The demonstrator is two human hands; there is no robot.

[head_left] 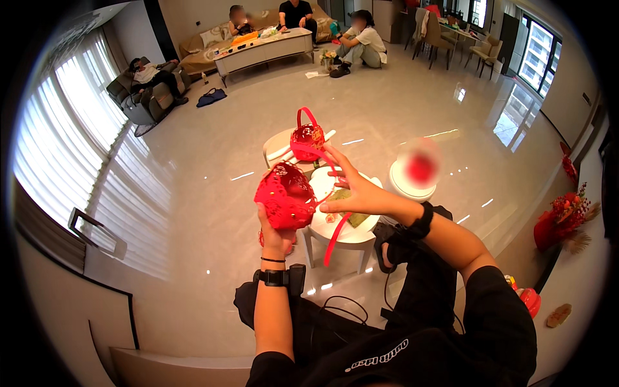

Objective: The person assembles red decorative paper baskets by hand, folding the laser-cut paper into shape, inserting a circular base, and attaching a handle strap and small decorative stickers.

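A seated person's left hand [276,233] grips a red openwork basket [284,195] from below, fingers closed around its base, holding it tilted just above the near edge of a small round white surface [345,233]. The right hand [351,190] reaches in from the right, thumb and fingers pinched on a red handle strip [334,242]; the strip runs up past the hand toward the basket's rim and its free end hangs down in front of the surface. The right hand's other fingers are spread open, fingertips just beside the basket.

A second red basket [307,138] with its handle already arched over the top stands on a farther small white stool [277,145], just behind the hands. A greenish packet [356,218] lies on the near surface under the right forearm, with a small red round sticker beside it. To the right stands a white round stand [410,187] carrying something red and blurred.

Both wrists carry black bands. A red flower arrangement [562,219] sits against the right wall. Far across the glossy floor, people sit around a long low white table [263,50] and a sofa, another sits on the floor, and one reclines in a grey armchair [138,97] by the curtained window.
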